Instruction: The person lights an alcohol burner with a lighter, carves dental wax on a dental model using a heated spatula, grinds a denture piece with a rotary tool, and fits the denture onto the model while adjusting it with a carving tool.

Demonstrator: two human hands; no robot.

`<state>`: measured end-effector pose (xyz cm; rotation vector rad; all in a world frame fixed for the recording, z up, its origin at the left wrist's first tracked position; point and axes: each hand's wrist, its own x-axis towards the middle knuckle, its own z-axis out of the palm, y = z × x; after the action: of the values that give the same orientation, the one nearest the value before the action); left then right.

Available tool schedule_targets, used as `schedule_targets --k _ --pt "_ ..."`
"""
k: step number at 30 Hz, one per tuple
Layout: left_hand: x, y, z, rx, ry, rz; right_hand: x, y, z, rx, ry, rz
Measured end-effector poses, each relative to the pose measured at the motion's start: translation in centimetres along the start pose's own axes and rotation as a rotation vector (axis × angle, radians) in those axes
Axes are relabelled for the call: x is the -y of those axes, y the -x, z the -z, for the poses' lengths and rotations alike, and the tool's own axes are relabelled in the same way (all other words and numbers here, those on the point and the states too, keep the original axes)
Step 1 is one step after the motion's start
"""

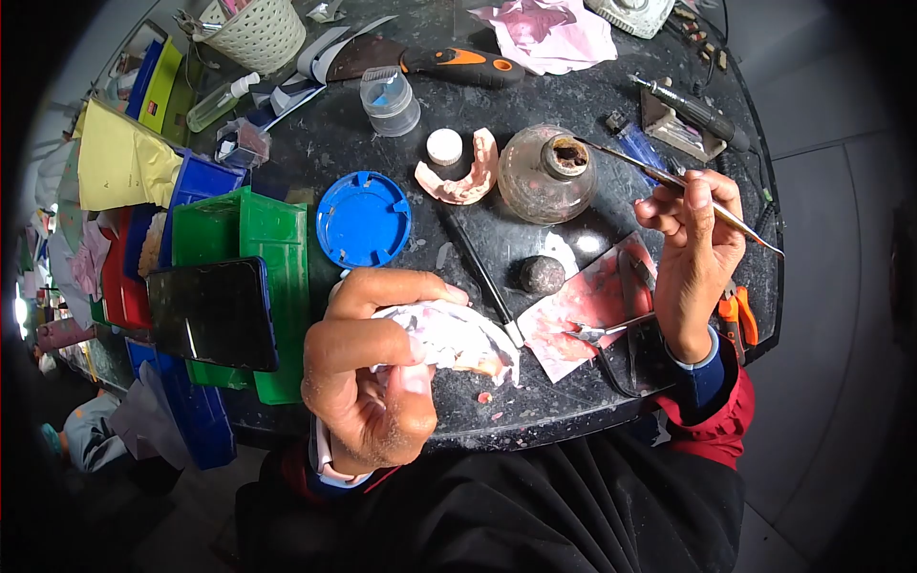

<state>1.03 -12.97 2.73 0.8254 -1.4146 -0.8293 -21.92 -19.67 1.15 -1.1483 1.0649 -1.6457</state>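
Near the front edge of the table, my left hand (368,372) is closed around a white, curved dental cast (457,334) with dark smudges and a pinkish patch on its lower edge. My right hand (702,253) pinches a slim, double-ended wax carving tool (731,218). The tool's far tip reaches left, close to the mouth of a round glass spirit lamp (535,191); whether it touches cannot be made out. A pink U-shaped dental piece (468,181) lies beside the lamp, by a white ribbed cap (443,146). Below the right hand lies a pink wax sheet (549,334) with metal tools on it.
Green bins (282,286) stand at left, with a phone (212,313) leaning on them. A blue lid (364,220), black stick (482,272), dark round lump (542,275) and clear jar (389,100) sit centrally. Orange-handled pliers (735,315) lie at the right edge.
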Motion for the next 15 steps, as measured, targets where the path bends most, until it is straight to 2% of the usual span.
schedule_targets --k 7,15 --pt "-0.7 -0.08 -0.22 0.003 -0.068 0.119 0.02 -0.01 0.01 0.0 0.006 0.0" --pt "-0.3 0.03 0.01 -0.016 -0.044 0.051 0.0 -0.04 0.02 0.003 -0.004 0.012"
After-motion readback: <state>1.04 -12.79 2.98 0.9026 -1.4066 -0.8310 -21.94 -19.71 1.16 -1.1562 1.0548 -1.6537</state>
